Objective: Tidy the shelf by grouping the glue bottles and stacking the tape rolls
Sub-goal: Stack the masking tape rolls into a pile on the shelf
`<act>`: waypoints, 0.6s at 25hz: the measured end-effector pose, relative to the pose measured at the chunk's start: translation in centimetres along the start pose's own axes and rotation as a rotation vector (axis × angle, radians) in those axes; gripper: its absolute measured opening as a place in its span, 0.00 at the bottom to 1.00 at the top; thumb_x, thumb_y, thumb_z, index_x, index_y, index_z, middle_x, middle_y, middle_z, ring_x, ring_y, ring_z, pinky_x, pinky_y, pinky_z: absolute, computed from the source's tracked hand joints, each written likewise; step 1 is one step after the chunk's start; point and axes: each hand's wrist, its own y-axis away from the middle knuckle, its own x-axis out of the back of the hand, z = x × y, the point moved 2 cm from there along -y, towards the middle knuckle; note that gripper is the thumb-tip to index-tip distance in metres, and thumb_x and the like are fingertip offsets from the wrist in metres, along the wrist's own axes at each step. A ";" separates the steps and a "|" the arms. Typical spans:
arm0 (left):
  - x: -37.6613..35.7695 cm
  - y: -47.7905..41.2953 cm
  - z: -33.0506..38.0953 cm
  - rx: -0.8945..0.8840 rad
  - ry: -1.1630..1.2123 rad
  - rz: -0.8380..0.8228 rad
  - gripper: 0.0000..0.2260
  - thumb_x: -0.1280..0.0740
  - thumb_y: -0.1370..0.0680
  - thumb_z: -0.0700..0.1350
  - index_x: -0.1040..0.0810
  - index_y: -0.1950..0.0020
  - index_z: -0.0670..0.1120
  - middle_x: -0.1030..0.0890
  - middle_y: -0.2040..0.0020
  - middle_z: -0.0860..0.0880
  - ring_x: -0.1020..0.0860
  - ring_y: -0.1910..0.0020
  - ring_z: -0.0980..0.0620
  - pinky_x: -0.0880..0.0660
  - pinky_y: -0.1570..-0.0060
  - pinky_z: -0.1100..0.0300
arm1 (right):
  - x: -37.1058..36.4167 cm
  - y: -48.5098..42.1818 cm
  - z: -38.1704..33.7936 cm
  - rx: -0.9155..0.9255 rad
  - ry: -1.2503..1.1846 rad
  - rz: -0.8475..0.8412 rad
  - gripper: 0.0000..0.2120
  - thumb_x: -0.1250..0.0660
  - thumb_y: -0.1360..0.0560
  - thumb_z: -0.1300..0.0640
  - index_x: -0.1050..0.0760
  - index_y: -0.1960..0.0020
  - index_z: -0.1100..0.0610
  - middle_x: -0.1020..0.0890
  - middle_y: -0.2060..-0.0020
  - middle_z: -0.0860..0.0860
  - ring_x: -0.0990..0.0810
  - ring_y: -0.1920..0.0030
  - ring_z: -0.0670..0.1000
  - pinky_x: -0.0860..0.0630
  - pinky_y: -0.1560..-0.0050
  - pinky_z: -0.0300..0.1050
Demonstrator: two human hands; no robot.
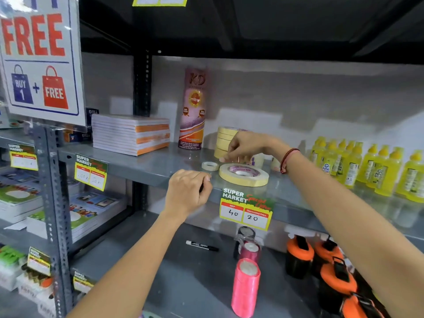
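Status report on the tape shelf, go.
Right hand reaching by the tape stack, grip unclear. Left hand closed at shelf edge, empty. Wide tape roll and small roll loose. Nothing in the way.

A single head-worn wide-angle view is aimed forward and slightly down at the grey shelf (146,167), seen at arm's reach. The shelf's front edge is crossed by both forearms from below; upper and lower tiers are framed around it.
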 end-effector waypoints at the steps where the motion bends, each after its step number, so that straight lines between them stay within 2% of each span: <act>1: 0.1 -0.1 0.0 -0.003 -0.005 -0.002 0.19 0.44 0.26 0.43 0.18 0.70 0.40 0.19 0.75 0.46 0.22 0.77 0.45 0.27 0.74 0.57 | -0.8 0.3 -0.6 -0.028 0.040 -0.031 0.19 0.27 0.32 0.43 0.20 0.59 0.60 0.20 0.70 0.48 0.23 0.71 0.44 0.27 0.75 0.32; 3: 0.2 -0.2 0.2 -0.014 -0.015 -0.010 0.19 0.44 0.26 0.42 0.22 0.73 0.40 0.22 0.78 0.46 0.25 0.79 0.44 0.30 0.75 0.58 | -2.3 0.3 -1.0 -0.094 0.098 -0.043 0.18 0.26 0.33 0.45 0.24 0.63 0.59 0.19 0.69 0.49 0.23 0.72 0.45 0.30 0.79 0.32; 5: 0.5 -0.3 0.3 -0.019 -0.015 -0.015 0.19 0.44 0.26 0.42 0.25 0.74 0.40 0.24 0.79 0.46 0.27 0.80 0.44 0.31 0.76 0.59 | -3.2 0.2 -1.1 -0.152 0.141 0.036 0.17 0.25 0.34 0.49 0.29 0.67 0.58 0.21 0.69 0.51 0.24 0.73 0.46 0.31 0.76 0.36; 8: 0.8 -0.3 0.4 -0.023 0.007 -0.023 0.19 0.45 0.26 0.42 0.26 0.75 0.40 0.25 0.80 0.45 0.28 0.81 0.44 0.31 0.76 0.59 | -3.5 0.5 -1.4 -0.208 0.166 0.085 0.18 0.25 0.34 0.49 0.32 0.69 0.57 0.25 0.72 0.50 0.27 0.72 0.47 0.34 0.75 0.38; 12: 0.9 -0.3 0.4 -0.023 0.010 -0.025 0.19 0.45 0.26 0.42 0.27 0.76 0.40 0.26 0.80 0.45 0.28 0.81 0.44 0.33 0.75 0.59 | -3.2 1.3 -1.9 -0.234 0.027 0.127 0.16 0.28 0.33 0.50 0.31 0.69 0.57 0.26 0.69 0.52 0.26 0.65 0.53 0.31 0.72 0.39; 15: 0.9 -0.3 0.4 -0.025 -0.004 -0.030 0.20 0.44 0.25 0.42 0.27 0.76 0.39 0.25 0.80 0.44 0.28 0.81 0.44 0.32 0.76 0.58 | -0.5 1.8 -2.1 -0.213 -0.121 0.257 0.13 0.28 0.33 0.52 0.28 0.66 0.58 0.25 0.67 0.54 0.26 0.67 0.52 0.29 0.69 0.40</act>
